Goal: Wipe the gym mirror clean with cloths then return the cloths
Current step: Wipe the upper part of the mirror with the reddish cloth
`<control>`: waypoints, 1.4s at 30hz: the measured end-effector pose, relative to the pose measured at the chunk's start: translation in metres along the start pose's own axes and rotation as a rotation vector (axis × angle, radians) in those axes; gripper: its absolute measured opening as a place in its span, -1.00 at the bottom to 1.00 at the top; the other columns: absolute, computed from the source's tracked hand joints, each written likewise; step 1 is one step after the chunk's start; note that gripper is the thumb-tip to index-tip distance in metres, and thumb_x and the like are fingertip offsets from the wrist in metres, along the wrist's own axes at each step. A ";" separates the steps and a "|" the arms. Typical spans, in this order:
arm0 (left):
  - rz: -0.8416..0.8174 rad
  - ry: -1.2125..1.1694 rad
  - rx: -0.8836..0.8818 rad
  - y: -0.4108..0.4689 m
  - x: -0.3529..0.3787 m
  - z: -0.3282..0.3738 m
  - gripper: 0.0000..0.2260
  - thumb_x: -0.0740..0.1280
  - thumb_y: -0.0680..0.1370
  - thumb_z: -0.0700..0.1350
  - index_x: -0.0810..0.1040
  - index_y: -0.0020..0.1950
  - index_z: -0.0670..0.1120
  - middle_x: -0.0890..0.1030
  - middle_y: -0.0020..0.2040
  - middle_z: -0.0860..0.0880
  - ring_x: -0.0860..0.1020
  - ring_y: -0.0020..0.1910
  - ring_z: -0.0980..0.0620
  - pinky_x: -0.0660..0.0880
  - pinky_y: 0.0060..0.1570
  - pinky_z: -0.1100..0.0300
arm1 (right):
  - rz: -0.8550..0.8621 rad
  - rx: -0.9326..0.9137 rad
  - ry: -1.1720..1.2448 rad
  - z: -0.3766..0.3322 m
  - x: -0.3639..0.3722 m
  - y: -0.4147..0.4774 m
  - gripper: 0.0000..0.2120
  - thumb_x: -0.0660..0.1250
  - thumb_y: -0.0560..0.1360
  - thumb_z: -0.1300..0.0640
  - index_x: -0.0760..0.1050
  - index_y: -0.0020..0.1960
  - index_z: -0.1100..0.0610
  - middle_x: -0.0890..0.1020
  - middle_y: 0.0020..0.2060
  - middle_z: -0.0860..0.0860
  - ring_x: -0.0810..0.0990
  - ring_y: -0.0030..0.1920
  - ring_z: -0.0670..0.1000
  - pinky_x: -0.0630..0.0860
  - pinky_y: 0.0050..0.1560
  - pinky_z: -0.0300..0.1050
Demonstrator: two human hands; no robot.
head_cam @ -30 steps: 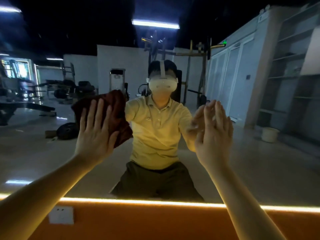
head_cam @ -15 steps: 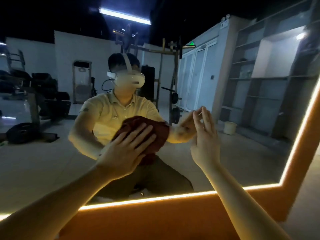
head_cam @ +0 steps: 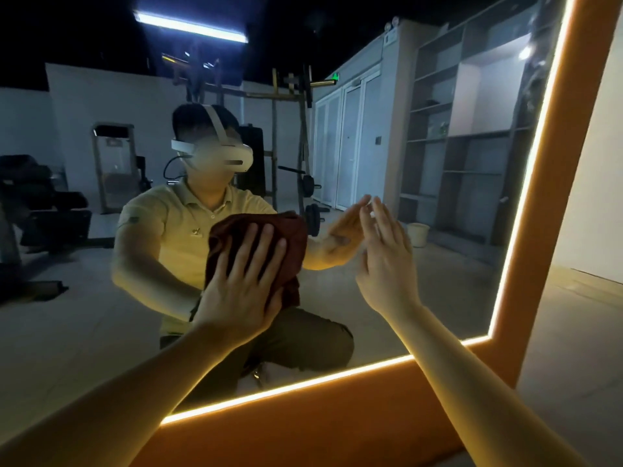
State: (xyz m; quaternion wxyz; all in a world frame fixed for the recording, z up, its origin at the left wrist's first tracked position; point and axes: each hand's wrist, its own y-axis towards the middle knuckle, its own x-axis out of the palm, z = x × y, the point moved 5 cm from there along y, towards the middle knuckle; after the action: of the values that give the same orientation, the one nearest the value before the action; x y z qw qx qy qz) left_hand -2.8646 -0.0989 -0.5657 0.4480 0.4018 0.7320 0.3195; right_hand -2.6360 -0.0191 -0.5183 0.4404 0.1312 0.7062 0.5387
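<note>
A large gym mirror [head_cam: 438, 264] with a lit edge fills the view and reflects a person kneeling before it. My left hand [head_cam: 242, 284] lies flat with straight fingers on a dark red cloth [head_cam: 293, 237], pressing it against the glass near the middle. My right hand [head_cam: 384, 261] stands upright to the right of the cloth with straight fingers, its fingertips at the glass and nothing in it. No second cloth is in view.
An orange frame [head_cam: 337, 416] with a glowing light strip borders the mirror below and on the right. A pale wall [head_cam: 600, 197] and tiled floor lie to the right of the frame. Gym machines, shelves and a bucket appear only as reflections.
My left hand has slid the cloth rightward and down across the glass, from upper left to the middle. The view has turned right, bringing the mirror's right edge into sight. My right hand stays at the glass.
</note>
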 end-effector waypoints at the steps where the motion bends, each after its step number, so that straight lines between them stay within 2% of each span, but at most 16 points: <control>1: 0.002 -0.011 0.014 0.013 0.007 0.019 -0.31 0.05 0.68 0.16 -0.02 0.73 -0.14 -0.08 0.72 -0.23 -0.09 0.70 -0.25 -0.13 0.59 -0.22 | -0.009 0.017 -0.007 0.019 -0.004 0.003 -0.34 0.16 0.61 0.11 0.12 0.68 0.19 0.11 0.68 0.11 0.08 0.67 0.11 0.08 0.64 0.12; 4: 0.003 -0.022 0.096 0.055 0.031 0.082 -0.30 0.03 0.68 0.17 -0.03 0.72 -0.15 -0.08 0.72 -0.21 -0.09 0.70 -0.24 -0.07 0.58 -0.23 | -0.063 -0.066 0.051 0.061 -0.011 0.007 -0.36 0.14 0.60 0.15 0.15 0.67 0.14 0.13 0.68 0.01 0.12 0.66 0.03 0.06 0.64 0.05; 8: -0.029 0.016 0.219 0.105 0.066 0.161 -0.32 0.00 0.72 0.14 -0.12 0.71 -0.19 -0.18 0.70 -0.26 -0.15 0.69 -0.26 -0.35 0.60 -0.15 | -0.125 -0.105 0.383 0.092 -0.022 0.022 -0.48 0.10 0.66 0.29 0.33 0.60 0.04 0.32 0.59 -0.15 0.26 0.59 -0.15 0.20 0.60 -0.09; 12: -0.144 0.024 0.294 0.126 0.080 0.205 -0.28 0.05 0.71 0.18 -0.16 0.71 -0.17 -0.24 0.68 -0.23 -0.17 0.69 -0.22 -0.26 0.61 -0.14 | 0.031 0.149 0.409 0.127 -0.043 0.026 -0.63 0.20 0.65 0.33 0.58 0.38 0.14 0.67 0.28 0.02 0.62 0.29 0.02 0.53 0.38 0.05; 14: -0.172 0.030 0.317 0.130 0.077 0.203 -0.29 0.08 0.69 0.21 -0.04 0.73 -0.12 -0.12 0.70 -0.17 -0.19 0.69 -0.16 -0.26 0.63 -0.10 | 0.140 0.226 0.403 0.143 -0.050 0.009 -0.72 0.28 0.61 0.38 0.63 0.25 0.22 0.70 0.11 0.09 0.67 0.12 0.04 0.62 0.22 0.09; 16: -0.172 0.091 0.329 0.129 0.065 0.184 -0.27 0.04 0.66 0.28 0.01 0.72 -0.08 -0.08 0.70 -0.11 -0.23 0.69 -0.11 -0.33 0.63 -0.05 | 0.187 0.161 0.435 0.143 -0.048 -0.009 -0.78 0.33 0.57 0.42 0.64 0.15 0.26 0.69 0.01 0.11 0.68 0.01 0.03 0.66 0.09 0.08; 20: -0.196 0.204 0.124 0.099 0.027 0.103 -0.14 0.04 0.58 0.42 -0.01 0.73 -0.05 -0.11 0.73 -0.10 -0.16 0.70 -0.10 -0.25 0.65 -0.09 | 0.096 -0.117 0.568 0.091 -0.024 -0.023 -0.74 0.28 0.59 0.29 0.62 0.23 0.27 0.65 0.21 0.13 0.63 0.25 0.05 0.61 0.26 0.08; 23: -0.235 0.249 -0.016 0.083 -0.003 0.057 -0.13 0.03 0.59 0.45 -0.02 0.73 -0.07 -0.03 0.73 -0.15 -0.03 0.70 -0.19 0.00 0.63 -0.23 | -0.055 -0.278 0.578 0.044 -0.013 -0.011 -0.59 0.12 0.65 0.15 0.54 0.40 0.25 0.51 0.44 0.14 0.38 0.53 0.09 0.35 0.53 0.13; 25: -0.245 0.274 -0.031 0.090 -0.012 0.055 -0.14 0.07 0.59 0.41 0.04 0.72 -0.09 0.04 0.71 -0.20 0.03 0.69 -0.24 0.08 0.61 -0.27 | -0.129 -0.329 0.513 0.027 -0.010 -0.004 -0.47 0.01 0.64 0.06 0.44 0.50 0.23 0.41 0.53 0.16 0.27 0.60 0.11 0.23 0.59 0.16; 27: -0.254 0.278 -0.043 0.108 -0.013 0.068 -0.15 0.12 0.57 0.39 0.07 0.71 -0.11 0.07 0.71 -0.21 0.05 0.68 -0.25 0.14 0.60 -0.30 | -0.107 -0.282 0.444 0.033 -0.015 0.001 -0.46 0.02 0.63 0.05 0.40 0.53 0.23 0.38 0.55 0.17 0.27 0.59 0.12 0.23 0.60 0.14; 29: -0.260 0.262 -0.054 0.133 -0.007 0.089 -0.13 0.16 0.56 0.40 0.04 0.71 -0.09 0.04 0.71 -0.20 0.05 0.68 -0.25 0.13 0.59 -0.31 | 0.015 -0.130 0.415 0.065 -0.030 0.006 -0.52 0.18 0.62 0.11 0.41 0.51 0.23 0.43 0.50 0.16 0.36 0.54 0.12 0.29 0.58 0.07; 31: -0.219 0.231 -0.053 0.165 0.000 0.115 -0.11 0.19 0.55 0.41 0.02 0.71 -0.07 0.05 0.71 -0.18 0.05 0.68 -0.24 0.08 0.61 -0.28 | 0.133 -0.055 0.400 0.102 -0.047 0.012 -0.53 0.26 0.57 0.20 0.46 0.46 0.26 0.50 0.41 0.17 0.49 0.41 0.13 0.47 0.44 0.07; 34: -0.147 0.173 -0.033 0.207 0.006 0.149 -0.17 0.25 0.55 0.35 0.12 0.69 -0.05 0.11 0.70 -0.15 0.09 0.67 -0.20 0.01 0.60 -0.18 | 0.251 -0.138 0.430 0.127 -0.056 0.020 -0.69 0.25 0.54 0.31 0.60 0.23 0.35 0.62 0.19 0.20 0.64 0.17 0.15 0.66 0.18 0.09; 36: -0.131 0.159 0.005 0.218 0.003 0.151 -0.18 0.30 0.54 0.32 0.19 0.68 -0.07 0.16 0.69 -0.13 0.12 0.65 -0.17 0.09 0.59 -0.18 | 0.222 -0.184 0.465 0.122 -0.050 0.028 -0.69 0.19 0.57 0.29 0.63 0.17 0.36 0.64 0.13 0.20 0.67 0.10 0.14 0.68 0.13 0.05; 39: -0.176 0.111 0.155 0.207 -0.018 0.133 -0.23 0.31 0.56 0.29 0.27 0.65 -0.10 0.27 0.66 -0.11 0.20 0.64 -0.13 0.19 0.60 -0.15 | 0.148 -0.062 0.479 0.104 -0.033 0.047 -0.75 0.24 0.59 0.27 0.61 0.18 0.31 0.61 0.11 0.17 0.63 0.09 0.12 0.67 0.11 0.10; 42: -0.197 0.170 0.284 0.185 -0.052 0.098 -0.36 0.17 0.59 0.23 0.44 0.55 -0.12 0.44 0.56 -0.13 0.36 0.57 -0.13 0.23 0.58 -0.10 | 0.292 0.060 0.359 0.083 -0.033 0.078 -0.82 0.32 0.58 0.14 0.55 0.13 0.20 0.52 0.21 0.18 0.54 0.19 0.15 0.58 0.20 0.13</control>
State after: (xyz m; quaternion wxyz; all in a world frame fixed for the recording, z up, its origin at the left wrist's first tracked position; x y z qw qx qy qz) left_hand -2.7045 -0.0462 -0.4304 0.3526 0.3590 0.8406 0.2002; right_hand -2.5762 0.0431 -0.4368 0.2208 0.1471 0.7625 0.5901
